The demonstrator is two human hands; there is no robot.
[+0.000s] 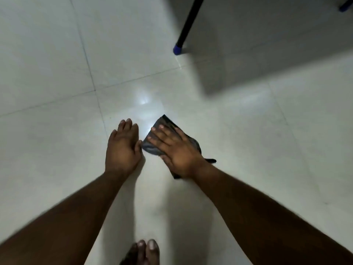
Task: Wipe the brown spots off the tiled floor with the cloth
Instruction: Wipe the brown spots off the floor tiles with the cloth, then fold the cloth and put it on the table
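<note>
A dark grey cloth [152, 148] lies flat on the pale tiled floor [57, 150] in the middle of the head view. My right hand [175, 150] presses down on it with fingers spread, covering most of it. My left hand [123, 146] rests flat on the bare tile just left of the cloth, its thumb touching the cloth's edge and its fingers apart with nothing in them. A tiny dark speck [110, 117] shows on the tile beyond my left hand. No clear brown spots are visible; anything under the cloth is hidden.
A black furniture leg with a blue cap [178, 49] stands on the floor at the upper right, with a dark shadow spreading beside it. A second blue-capped leg [346, 5] shows at the top right corner. My bare toes [145, 252] are at the bottom edge.
</note>
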